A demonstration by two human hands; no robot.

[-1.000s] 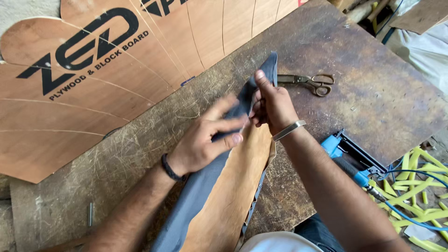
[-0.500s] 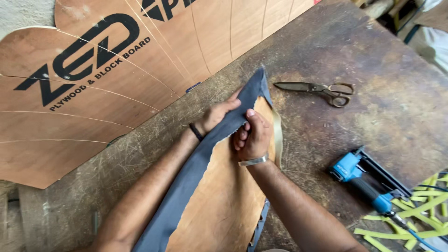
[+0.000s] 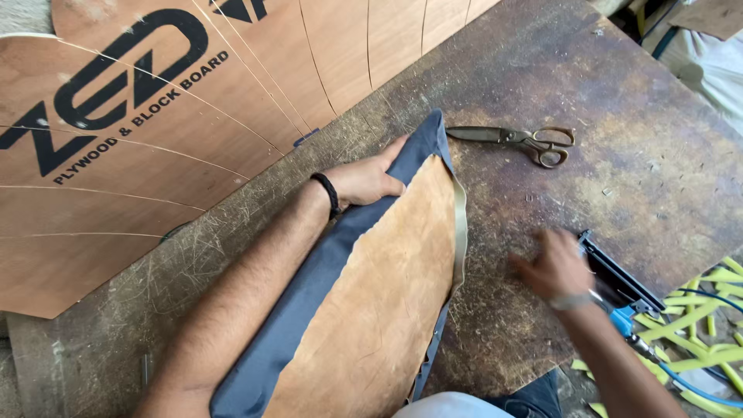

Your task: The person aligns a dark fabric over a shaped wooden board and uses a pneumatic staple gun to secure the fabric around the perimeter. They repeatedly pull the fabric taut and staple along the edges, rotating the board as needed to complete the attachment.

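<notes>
Left hand [image 3: 364, 179]: fingers clamped on dark cloth [image 3: 309, 286], pinning it along the edge of the brown panel [image 3: 379, 294] on the table [image 3: 542, 77] | right hand [image 3: 553, 267]: blurred, fingers spread, empty, beside stapler [image 3: 615, 286] | scissors [image 3: 518, 139] lie apart.

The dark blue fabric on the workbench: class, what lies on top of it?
A tan curved panel covers most of the dark blue fabric; the left hand presses its folded edge. Anything beneath the panel is hidden.

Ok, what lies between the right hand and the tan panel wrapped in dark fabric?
In the head view, only bare, worn tabletop lies between the right hand and the tan panel. The scissors lie farther up, clear of that stretch.
</notes>
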